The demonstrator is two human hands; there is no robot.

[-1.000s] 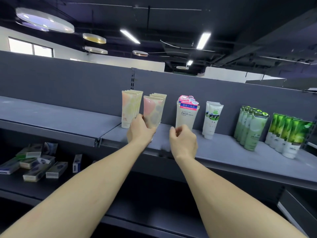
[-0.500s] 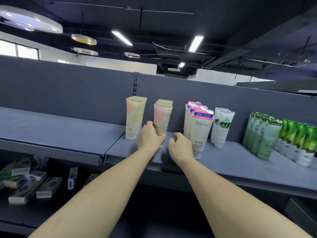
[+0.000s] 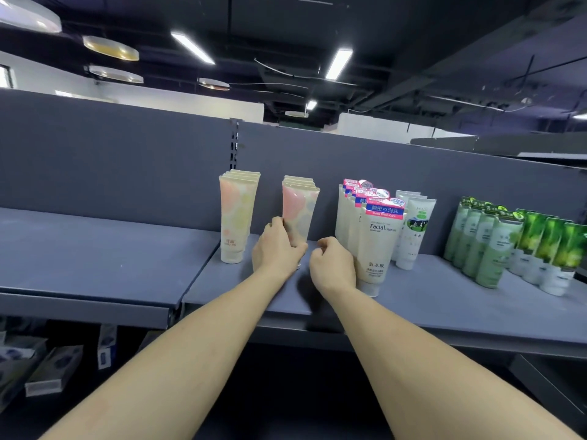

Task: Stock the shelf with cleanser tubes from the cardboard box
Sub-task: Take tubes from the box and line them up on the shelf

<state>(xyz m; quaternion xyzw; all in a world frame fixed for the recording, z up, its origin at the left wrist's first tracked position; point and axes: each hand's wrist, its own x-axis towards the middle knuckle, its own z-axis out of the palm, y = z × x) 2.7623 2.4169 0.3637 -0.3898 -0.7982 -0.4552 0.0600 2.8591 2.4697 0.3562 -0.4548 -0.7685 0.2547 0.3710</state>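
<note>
Broadly, the long grey metal shelf (image 3: 428, 300) is stretching across the whole view, backed by a grey upright panel (image 3: 127, 160) and carrying all the tubes on its right section. Farthest right, a block of green-printed tubes with white caps (image 3: 552, 249) is standing just beside a row of pale sage-green tubes (image 3: 489, 246). Next leftward, a file of cream tubes with pink-and-blue header labels reading "Facial" (image 3: 378, 239) is running back toward the panel, with a few white tubes bearing a green landscape print (image 3: 416, 230) standing just behind and to the right of it. Left of those, two rows of cream cleanser tubes with pastel pink and yellow circles are standing upright on their caps: the left row (image 3: 236, 217) is standing apart, and the right row (image 3: 300, 208) is being handled. The left hand (image 3: 276, 252) is wrapping around the lower part of the front tube in that right row, thumb pressing its left edge. The right hand (image 3: 332, 265) is hovering just beside it, loosely curled with fingers bent inward and gripping nothing, near the front "Facial" tube. Below, on a darker lower shelf at far left, small flat boxes (image 3: 54, 369) are lying blurred.
</note>
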